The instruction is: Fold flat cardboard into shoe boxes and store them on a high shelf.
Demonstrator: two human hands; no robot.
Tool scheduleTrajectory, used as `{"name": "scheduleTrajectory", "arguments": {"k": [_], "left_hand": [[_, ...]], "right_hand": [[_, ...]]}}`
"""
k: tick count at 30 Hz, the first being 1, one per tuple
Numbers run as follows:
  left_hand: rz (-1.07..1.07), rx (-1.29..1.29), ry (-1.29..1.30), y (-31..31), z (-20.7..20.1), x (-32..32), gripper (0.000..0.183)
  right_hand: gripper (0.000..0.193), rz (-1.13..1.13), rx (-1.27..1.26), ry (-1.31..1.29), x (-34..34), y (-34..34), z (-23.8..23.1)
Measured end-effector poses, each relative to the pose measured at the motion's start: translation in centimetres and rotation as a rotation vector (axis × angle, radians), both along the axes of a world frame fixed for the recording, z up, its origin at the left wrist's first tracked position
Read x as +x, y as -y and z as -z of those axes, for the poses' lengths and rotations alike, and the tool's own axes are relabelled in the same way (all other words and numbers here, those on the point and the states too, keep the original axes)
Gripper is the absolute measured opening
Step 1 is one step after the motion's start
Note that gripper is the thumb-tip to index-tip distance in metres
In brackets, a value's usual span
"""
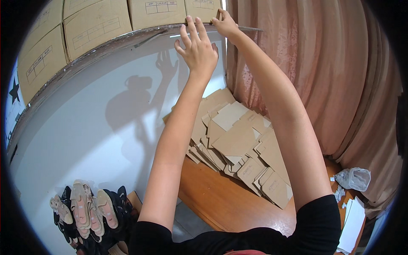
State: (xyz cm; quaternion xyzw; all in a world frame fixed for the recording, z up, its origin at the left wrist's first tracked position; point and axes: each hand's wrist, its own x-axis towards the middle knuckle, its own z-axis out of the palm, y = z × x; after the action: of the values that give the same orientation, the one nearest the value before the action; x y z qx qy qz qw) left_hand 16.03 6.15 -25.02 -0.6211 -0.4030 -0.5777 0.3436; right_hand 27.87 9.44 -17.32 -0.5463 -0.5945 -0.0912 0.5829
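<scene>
Both my arms reach up toward a row of cardboard boxes on a high shelf. My left hand [198,52] is open, its fingers spread, just under the shelf edge. Its fingertips overlap the lower edges of a wide box [157,12] and the small-looking rightmost cardboard box [203,6]; whether they touch is unclear. At the right corner of that rightmost box is my right hand [226,25], with thumb and forefinger bent around the corner. Its other fingers are mostly hidden.
The shelf [97,47] runs along the white wall, meeting a pinkish-brown curtain [306,63] at right. Flattened cardboard pieces [233,140] are heaped on a wooden table [204,191]. A clear plastic bag [353,178] and white papers [352,225] lie right; several shoes [80,208] stand lower left.
</scene>
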Motion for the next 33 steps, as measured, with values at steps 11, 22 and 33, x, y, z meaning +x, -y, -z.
{"name": "scheduleTrajectory", "arguments": {"k": [11, 22, 33], "left_hand": [[0.252, -0.035, -0.034, 1.9, 2.9, 0.8, 0.071], [0.581, -1.071, -0.318, 7.1, 26.9, 10.9, 0.064], [0.950, -1.235, -1.101, 25.4, 45.8, 13.7, 0.071]], "right_hand": [[0.052, 0.242, -0.057, 0.091, 1.0, 2.5, 2.1], [0.049, 0.382, -0.743, 0.369, 9.1, 20.4, 22.7], [0.064, 0.500, -1.076, -0.510, 14.4, 43.8, 55.0]]}}
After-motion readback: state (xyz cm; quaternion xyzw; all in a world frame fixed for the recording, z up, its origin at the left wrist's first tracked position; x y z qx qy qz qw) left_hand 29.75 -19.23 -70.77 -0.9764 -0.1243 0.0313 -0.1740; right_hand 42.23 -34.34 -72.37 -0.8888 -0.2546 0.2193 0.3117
